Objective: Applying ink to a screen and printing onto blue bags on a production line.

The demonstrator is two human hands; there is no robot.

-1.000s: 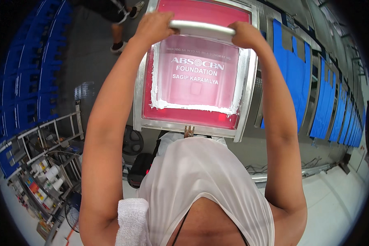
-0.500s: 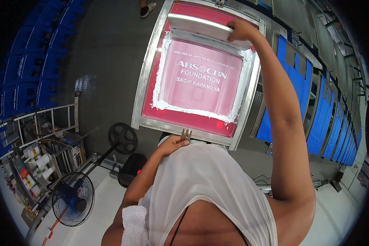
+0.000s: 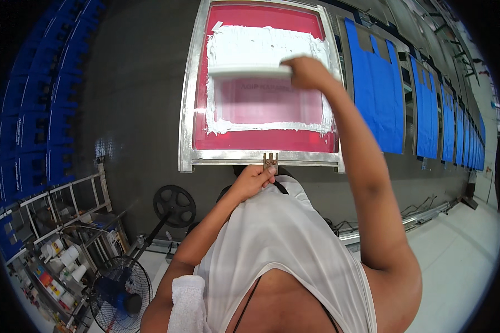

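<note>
A screen-printing frame [image 3: 188,114] with aluminium sides and pink mesh [image 3: 261,142] lies in front of me. My right hand [image 3: 311,73] is closed around the right end of a long squeegee [image 3: 244,71] that lies crosswise over the mesh, blurred by motion. Beyond the squeegee a thick sheet of white ink [image 3: 261,47] covers the mesh; nearer me, a paler pink area shows some lettering, edged with ink. At the frame's near edge, my left hand [image 3: 255,180] pinches a small forked metal bracket [image 3: 270,161].
Blue cut fabric pieces [image 3: 375,89] lie on a row of boards to the right. More blue printed pieces [image 3: 36,111] hang at the left. A standing fan [image 3: 122,294] and a metal rack [image 3: 66,261] with bottles are at the lower left.
My right hand has drawn the squeegee from the far end toward me, and white ink now covers the far half. My view has turned slightly. The left hand keeps its hold on the bracket.
</note>
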